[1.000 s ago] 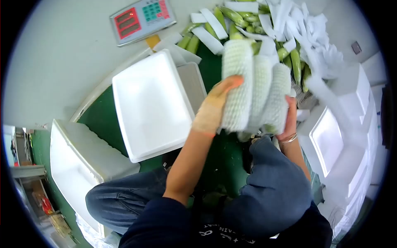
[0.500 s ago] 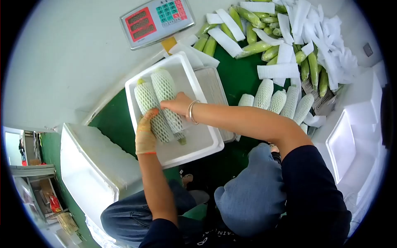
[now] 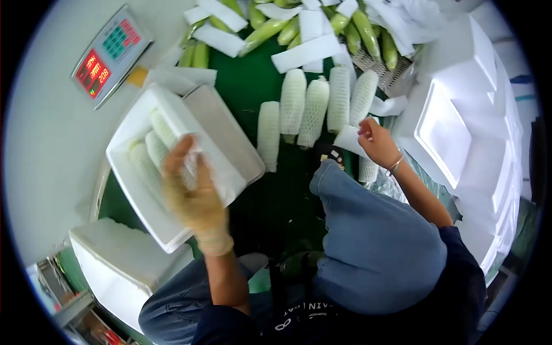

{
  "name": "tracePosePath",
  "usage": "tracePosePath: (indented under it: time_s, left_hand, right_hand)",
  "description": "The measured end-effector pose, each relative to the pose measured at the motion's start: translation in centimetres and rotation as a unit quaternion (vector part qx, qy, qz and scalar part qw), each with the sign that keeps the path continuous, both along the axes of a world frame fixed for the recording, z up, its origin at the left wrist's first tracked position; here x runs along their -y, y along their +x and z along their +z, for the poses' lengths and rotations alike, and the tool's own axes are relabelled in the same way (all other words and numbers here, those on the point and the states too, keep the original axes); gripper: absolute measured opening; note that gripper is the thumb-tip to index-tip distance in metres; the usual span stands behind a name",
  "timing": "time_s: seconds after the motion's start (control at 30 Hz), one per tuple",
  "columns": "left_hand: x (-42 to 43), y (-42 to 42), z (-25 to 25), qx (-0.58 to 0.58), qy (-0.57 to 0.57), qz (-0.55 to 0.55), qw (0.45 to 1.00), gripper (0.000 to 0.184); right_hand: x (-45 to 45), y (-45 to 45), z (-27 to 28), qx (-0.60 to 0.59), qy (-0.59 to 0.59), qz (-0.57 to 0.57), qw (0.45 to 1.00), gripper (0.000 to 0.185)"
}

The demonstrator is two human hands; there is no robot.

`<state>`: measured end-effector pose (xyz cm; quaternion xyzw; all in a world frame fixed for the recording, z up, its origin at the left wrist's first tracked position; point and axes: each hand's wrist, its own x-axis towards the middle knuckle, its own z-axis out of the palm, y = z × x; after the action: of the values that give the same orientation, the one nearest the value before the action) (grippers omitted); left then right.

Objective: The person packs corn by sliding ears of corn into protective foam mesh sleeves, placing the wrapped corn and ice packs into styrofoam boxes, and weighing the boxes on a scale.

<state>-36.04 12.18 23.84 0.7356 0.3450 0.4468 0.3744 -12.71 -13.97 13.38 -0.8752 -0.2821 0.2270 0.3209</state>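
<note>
A white foam box (image 3: 127, 198) stands tilted at left, with several long vegetables in white net sleeves (image 3: 145, 167) lying side by side inside. Over its right part hovers my left hand (image 3: 195, 190), in a pale glove, fingers spread and blurred by motion; it appears to hold nothing. My right hand (image 3: 379, 144), bare with a bracelet, is at the right beside a sleeved vegetable (image 3: 348, 140). Its fingers are loosely curled, and contact cannot be made out. Several more sleeved vegetables (image 3: 293, 103) lie in a row on the green floor.
Green vegetables resembling ears of corn (image 3: 264, 34) lie at the back among white foam strips (image 3: 307, 53). A lit digital scale (image 3: 112, 54) is at upper left. Foam boxes stand at right (image 3: 454, 132) and lower left (image 3: 115, 264); a grey-white lid or tray (image 3: 230, 132) adjoins the filled box.
My right hand has left the box and moved right to the sleeved row. My left hand has let go of the sleeved vegetables and lifted. The view has shifted; the scale display is now lit.
</note>
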Motion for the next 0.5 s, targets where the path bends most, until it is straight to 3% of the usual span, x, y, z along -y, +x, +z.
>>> tracePosePath:
  time_s: [0.03, 0.07, 0.13, 0.2, 0.23, 0.3, 0.33, 0.4, 0.43, 0.5]
  left_hand:
    - [3.5, 4.4, -1.0, -0.065, 0.000, -0.168, 0.984, 0.029]
    - [4.1, 6.8, -3.3, -0.094, -0.017, -0.192, 0.977, 0.032]
    - [3.7, 11.0, -8.8, -0.323, 0.069, -0.117, 0.937, 0.050]
    - [2.3, 13.8, -12.1, -0.462, -0.015, -0.069, 0.884, 0.061]
    - [2.2, 14.1, -14.4, -0.465, -0.015, -0.071, 0.883, 0.061]
    - [2.1, 13.7, -18.7, -0.556, -0.071, -0.048, 0.827, 0.071]
    - [2.2, 13.3, -19.9, -0.562, -0.065, -0.049, 0.823, 0.071]
    - [2.6, 12.4, -21.4, -0.606, -0.099, 0.001, 0.789, 0.079]
    - [2.4, 12.6, -21.4, -0.608, -0.099, 0.004, 0.788, 0.079]
    - [1.8, 12.6, -20.9, -0.495, -0.213, -0.001, 0.842, 0.081]
  right_hand:
    - [2.4, 1.0, -1.4, -0.024, -0.046, -0.032, 0.998, 0.032]
    - [2.3, 1.1, -1.6, -0.014, -0.024, -0.038, 0.999, 0.032]
    - [-0.1, 1.5, -2.3, 0.002, 0.055, -0.052, 0.997, 0.035]
    - [-4.1, 2.0, -2.6, -0.054, 0.072, -0.067, 0.994, 0.038]
    - [-5.6, 2.3, -3.3, -0.099, 0.065, -0.068, 0.991, 0.041]
    - [-8.3, 2.1, -8.3, -0.122, -0.100, 0.014, 0.987, 0.058]
    - [-9.6, 1.2, -10.5, -0.129, -0.095, 0.011, 0.987, 0.058]
    - [-11.5, -0.9, -13.1, -0.073, -0.093, -0.096, 0.988, 0.077]
    - [-12.4, -0.7, -12.9, -0.075, -0.092, -0.093, 0.989, 0.077]
    - [-13.5, -0.3, -12.0, -0.058, -0.045, -0.214, 0.974, 0.090]
